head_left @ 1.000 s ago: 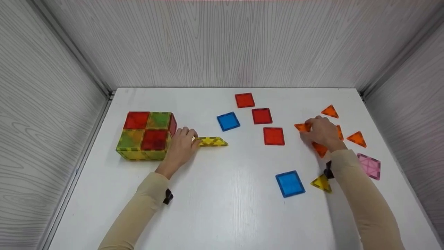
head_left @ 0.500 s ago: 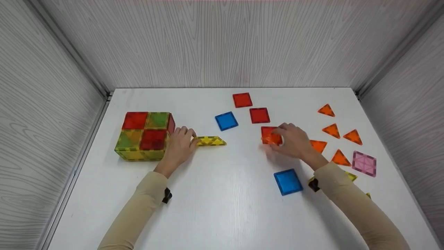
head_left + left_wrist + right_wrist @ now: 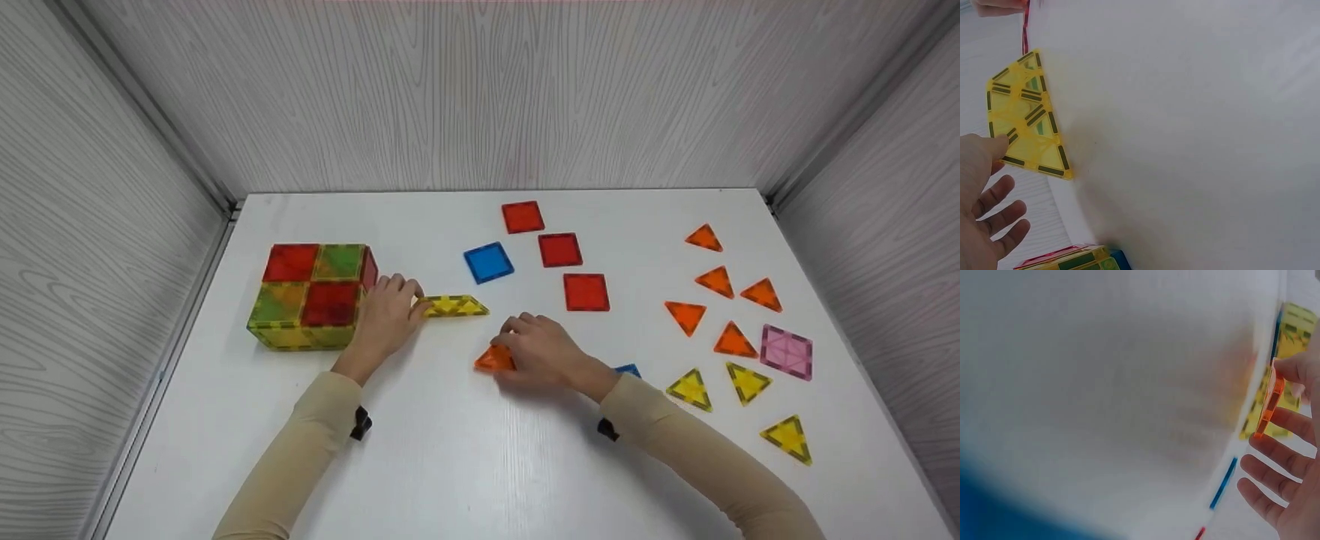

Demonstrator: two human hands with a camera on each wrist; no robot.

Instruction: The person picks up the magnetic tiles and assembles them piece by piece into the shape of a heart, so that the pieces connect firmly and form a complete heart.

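Between its thumb and fingers my left hand (image 3: 386,315) pinches one end of a yellow strip of joined triangle magnetic tiles (image 3: 456,306), which stands on edge on the table. In the left wrist view, the thumb lies against the lower part of that yellow strip (image 3: 1027,121) while the other fingers are spread. Closer to the front, my right hand (image 3: 544,352) pinches an orange triangle tile (image 3: 493,361), apart from the strip. The right wrist view has the orange tile (image 3: 1269,404) edge-on between thumb and fingertips.
Left of my left hand stands a box of red, green and yellow tiles (image 3: 304,335). Red squares (image 3: 586,292) and a blue square (image 3: 489,262) lie behind. Orange triangles (image 3: 686,316), yellow triangles (image 3: 690,389) and a pink square (image 3: 787,352) lie right. My right forearm partly covers another blue square (image 3: 628,370).
My right hand has picked up an orange triangle from the right side and carried it left, past the red squares, towards the yellow strip. The left hand stays in place with the strip.
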